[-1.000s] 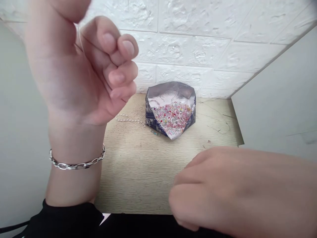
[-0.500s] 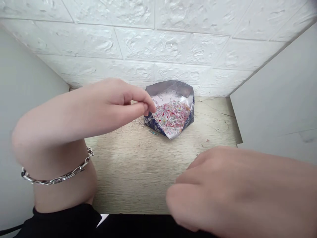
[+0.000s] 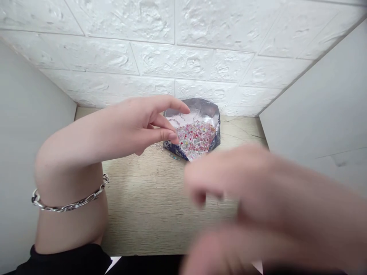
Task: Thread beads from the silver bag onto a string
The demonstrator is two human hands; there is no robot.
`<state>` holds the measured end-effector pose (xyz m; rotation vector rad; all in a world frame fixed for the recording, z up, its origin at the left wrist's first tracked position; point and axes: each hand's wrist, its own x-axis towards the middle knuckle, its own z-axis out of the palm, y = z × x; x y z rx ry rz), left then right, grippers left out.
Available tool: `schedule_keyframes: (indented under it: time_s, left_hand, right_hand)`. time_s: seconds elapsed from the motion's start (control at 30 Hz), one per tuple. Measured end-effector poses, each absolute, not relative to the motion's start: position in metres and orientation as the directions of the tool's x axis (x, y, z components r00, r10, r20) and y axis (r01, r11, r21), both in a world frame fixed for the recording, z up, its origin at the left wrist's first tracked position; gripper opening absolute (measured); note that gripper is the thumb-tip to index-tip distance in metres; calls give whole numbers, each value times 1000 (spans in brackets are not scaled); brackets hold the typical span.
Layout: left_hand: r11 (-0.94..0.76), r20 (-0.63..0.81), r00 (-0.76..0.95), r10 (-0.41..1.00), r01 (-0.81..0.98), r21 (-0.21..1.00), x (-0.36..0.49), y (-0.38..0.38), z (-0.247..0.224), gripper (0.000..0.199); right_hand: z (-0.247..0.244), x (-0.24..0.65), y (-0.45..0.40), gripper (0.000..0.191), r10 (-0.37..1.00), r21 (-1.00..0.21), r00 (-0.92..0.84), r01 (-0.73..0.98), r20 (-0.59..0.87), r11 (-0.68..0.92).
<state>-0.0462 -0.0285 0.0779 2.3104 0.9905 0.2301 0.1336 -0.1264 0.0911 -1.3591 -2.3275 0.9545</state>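
An open bag [image 3: 212, 107] with a silvery lining and a dark blue patterned outside stands against the wall. Tiny pink, white, red and yellow beads [image 3: 197, 133] fill its front. My left hand [image 3: 156, 122] reaches in from the left at the bag's edge. Its index finger is stretched out over the lining, apart from the thumb, and no held thing shows. Nearer to me, my right hand [image 3: 229, 179] is smeared by motion. Its thumb is spread well away from the bent fingers, with nothing visible between them. It covers the bag's lower right corner.
The bag rests on a pale wood-grain tabletop [image 3: 140, 202]. White brick-pattern wall [image 3: 192, 63] closes the back, with grey panels [image 3: 318, 126] at either side. A few small blue bits [image 3: 173, 157] and thin threads [image 3: 237, 133] lie around the bag.
My left index finger has lifted away from the thumb, undoing the pinch. My right hand has gone from a closed shape to thumb and fingers apart, its fingers moving up toward the bag.
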Motion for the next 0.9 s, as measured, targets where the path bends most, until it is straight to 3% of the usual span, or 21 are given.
schedule_keyframes:
  time_s: [0.07, 0.13, 0.3, 0.57, 0.9]
  left_hand:
    - [-487, -127, 718, 684, 580, 653, -43, -31, 79, 37]
    - [-459, -114, 714, 691, 555, 693, -39, -32, 78, 36]
    - [-479, 35, 673, 739, 489, 729, -32, -32, 73, 44]
    - [-537, 168, 584, 795, 546, 643, -31, -35, 72, 41]
    - [-499, 151, 533, 833, 604, 622, -41, -28, 78, 41]
  right_hand:
    - [89, 135, -108, 22, 901, -550, -393, 719, 183, 425]
    - [82, 136, -92, 29, 911, -502, -311, 762, 271, 410]
    - [65, 135, -71, 22, 930, -566, -336, 741, 151, 360]
    - [67, 142, -69, 26, 952, -562, -286, 772, 111, 298]
    - [71, 154, -67, 28, 959, -562, -223, 777, 178, 285]
